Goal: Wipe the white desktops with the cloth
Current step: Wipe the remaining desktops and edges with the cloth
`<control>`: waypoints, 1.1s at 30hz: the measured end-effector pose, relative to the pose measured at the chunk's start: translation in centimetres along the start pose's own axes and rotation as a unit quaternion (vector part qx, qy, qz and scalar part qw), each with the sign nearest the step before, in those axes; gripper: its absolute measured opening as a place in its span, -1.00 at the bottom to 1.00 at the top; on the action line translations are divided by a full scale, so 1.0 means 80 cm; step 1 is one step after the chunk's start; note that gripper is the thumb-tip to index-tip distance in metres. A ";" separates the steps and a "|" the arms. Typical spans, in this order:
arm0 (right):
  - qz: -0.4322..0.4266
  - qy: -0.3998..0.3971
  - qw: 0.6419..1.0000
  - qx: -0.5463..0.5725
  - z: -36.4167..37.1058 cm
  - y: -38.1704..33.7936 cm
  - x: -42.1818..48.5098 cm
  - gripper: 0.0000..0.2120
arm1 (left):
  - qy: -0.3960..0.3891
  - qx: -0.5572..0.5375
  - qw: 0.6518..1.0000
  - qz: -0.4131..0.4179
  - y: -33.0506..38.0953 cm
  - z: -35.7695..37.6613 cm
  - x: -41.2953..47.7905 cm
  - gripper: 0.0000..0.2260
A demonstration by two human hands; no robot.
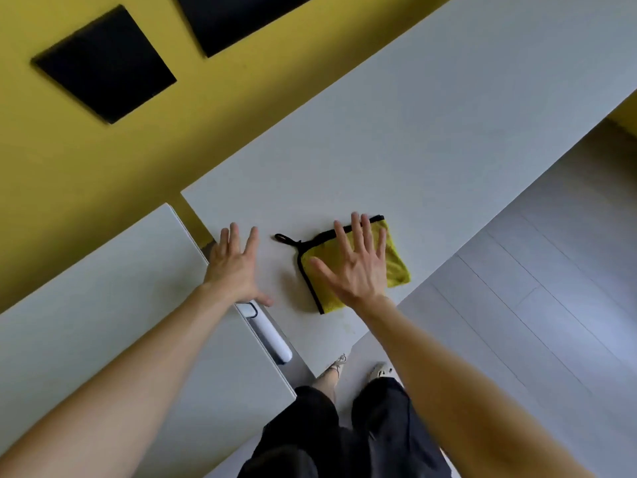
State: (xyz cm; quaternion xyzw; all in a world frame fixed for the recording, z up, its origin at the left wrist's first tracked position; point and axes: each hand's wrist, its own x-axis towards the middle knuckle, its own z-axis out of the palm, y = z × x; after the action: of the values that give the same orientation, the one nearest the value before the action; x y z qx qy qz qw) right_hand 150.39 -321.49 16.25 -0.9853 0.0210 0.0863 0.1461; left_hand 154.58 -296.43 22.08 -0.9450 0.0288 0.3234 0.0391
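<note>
On the white desktop [431, 139], just beside its near edge, lies the yellow cloth [396, 267], folded into a flat pad, with a black trim and a small hanging loop [284, 239] that sticks out to its left. The person's right hand [355, 270] lies on top of the cloth, open, with the fingers [356, 232] straight and spread wide; it presses and does not grip. The left hand [234, 267] is to the left of the cloth, beyond the loop, and it is also open with the fingers spread. I cannot tell whether it touches the surface or only hovers above it. Further left of the cloth, across a narrow gap, a second white desktop [103, 322] begins. In that gap, nearer to the person than the cloth, a white cylinder [272, 336] shows; what it is I cannot say.

The step in hand, as I judge it, is the wiping stroke itself. The desktop runs far beyond the cloth, so probably much of the work remains. To do it well, the palm should stay flat with even pressure, so that the folded pad slides as one piece and does not roll or open. Long strokes that overlap each other would leave no strip unwiped. The cloth's right corner is very close to the desk edge, so a stroke toward the person could push it off. The loop may drag behind or catch at the gap; tucking it under the hand would help. The left hand can lean on the desk for balance.
</note>
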 end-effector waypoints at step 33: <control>0.010 0.037 0.997 -0.060 -0.023 0.109 0.108 -0.25 | 0.003 -0.032 0.998 -0.052 -0.028 -0.024 0.063 0.63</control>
State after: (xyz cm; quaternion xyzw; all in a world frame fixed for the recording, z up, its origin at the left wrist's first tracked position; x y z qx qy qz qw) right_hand 158.62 -330.49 14.02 -0.9946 0.0306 0.0520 0.0849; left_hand 159.91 -294.56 20.60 -0.9471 -0.0304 0.3185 0.0251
